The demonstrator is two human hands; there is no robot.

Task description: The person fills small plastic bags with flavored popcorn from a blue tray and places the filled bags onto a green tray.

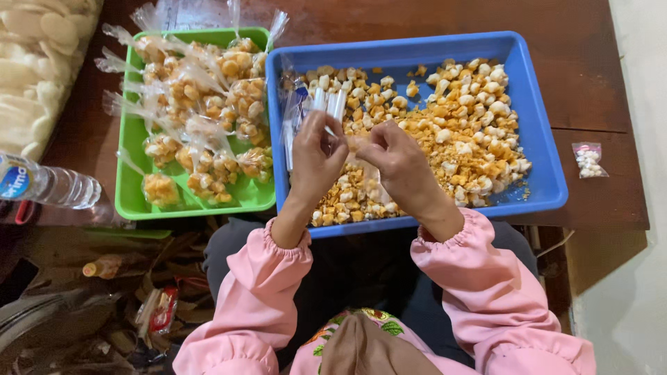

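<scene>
A blue tray point(542, 139) on the dark wooden table holds a heap of small white and orange snack pieces point(458, 125). Over its near left part, my left hand point(314, 158) and my right hand point(396, 161) together pinch a small clear plastic bag point(354, 144) between their fingertips. A stack of empty clear bags point(306, 104) lies in the tray's left end, just beyond my left hand. To the left, a green tray point(132, 187) is full of several filled, twisted bags of snacks point(201, 111).
A small sealed packet of white pieces point(588, 160) lies on the table to the right. A plastic water bottle point(48, 184) lies at the left edge, with a big bag of pale crackers point(35, 62) behind it. Clutter covers the floor at lower left.
</scene>
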